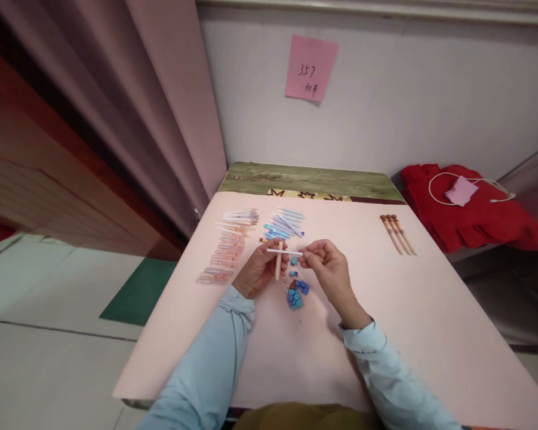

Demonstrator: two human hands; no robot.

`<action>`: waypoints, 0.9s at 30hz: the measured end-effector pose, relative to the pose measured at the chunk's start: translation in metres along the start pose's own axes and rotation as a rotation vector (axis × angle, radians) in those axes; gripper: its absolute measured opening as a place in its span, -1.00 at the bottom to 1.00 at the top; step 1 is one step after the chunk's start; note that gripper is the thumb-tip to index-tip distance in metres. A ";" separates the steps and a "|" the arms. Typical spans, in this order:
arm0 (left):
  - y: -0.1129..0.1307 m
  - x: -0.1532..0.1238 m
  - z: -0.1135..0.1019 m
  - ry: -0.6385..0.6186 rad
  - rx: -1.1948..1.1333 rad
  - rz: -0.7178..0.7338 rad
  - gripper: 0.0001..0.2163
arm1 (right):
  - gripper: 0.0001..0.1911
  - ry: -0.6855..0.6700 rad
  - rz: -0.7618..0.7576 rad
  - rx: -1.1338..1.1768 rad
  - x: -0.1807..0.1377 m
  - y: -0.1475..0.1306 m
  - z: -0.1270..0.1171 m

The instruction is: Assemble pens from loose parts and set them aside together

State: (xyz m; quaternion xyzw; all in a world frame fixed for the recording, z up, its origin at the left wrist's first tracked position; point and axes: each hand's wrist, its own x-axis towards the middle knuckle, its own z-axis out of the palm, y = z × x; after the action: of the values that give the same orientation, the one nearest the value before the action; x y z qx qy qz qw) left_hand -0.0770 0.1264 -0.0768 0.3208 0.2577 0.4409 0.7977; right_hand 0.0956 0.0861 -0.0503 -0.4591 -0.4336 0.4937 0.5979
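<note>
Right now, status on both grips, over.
Left grip: on beige barrel. Right grip: pinching white stick, laid across barrel. Blue pieces nearby, nothing visibly blocking.

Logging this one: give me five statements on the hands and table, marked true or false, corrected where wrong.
1. The left hand holds a beige tube. True.
2. The right hand is empty. False: the right hand pinches a thin white stick.
3. Three brown-topped pens lie side by side. True.
4. The blue pieces lie right of those pens. False: they lie left, nearer the person.
5. The wall note is green. False: it is pink.
</note>
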 end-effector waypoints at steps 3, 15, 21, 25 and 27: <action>-0.002 0.001 -0.001 -0.023 0.003 -0.009 -0.75 | -0.83 -0.144 -0.110 -0.326 -0.007 0.005 -0.006; 0.000 -0.005 0.001 -0.151 0.071 -0.155 -0.78 | -0.72 0.033 0.045 0.087 0.003 -0.010 -0.002; -0.001 -0.004 0.000 -0.227 0.101 -0.236 -0.74 | -0.73 -0.085 0.097 0.121 -0.001 -0.004 0.011; -0.001 -0.004 -0.001 -0.225 0.110 -0.236 -0.72 | -0.73 -0.170 0.124 0.115 -0.006 -0.006 0.011; -0.001 -0.004 0.000 -0.219 0.118 -0.237 -0.71 | -0.75 -0.204 0.140 0.123 -0.007 -0.007 0.011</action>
State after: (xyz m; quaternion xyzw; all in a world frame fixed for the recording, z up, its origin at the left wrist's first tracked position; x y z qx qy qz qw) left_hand -0.0787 0.1228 -0.0769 0.3805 0.2306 0.2902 0.8472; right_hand 0.0855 0.0795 -0.0416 -0.3980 -0.4278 0.6042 0.5418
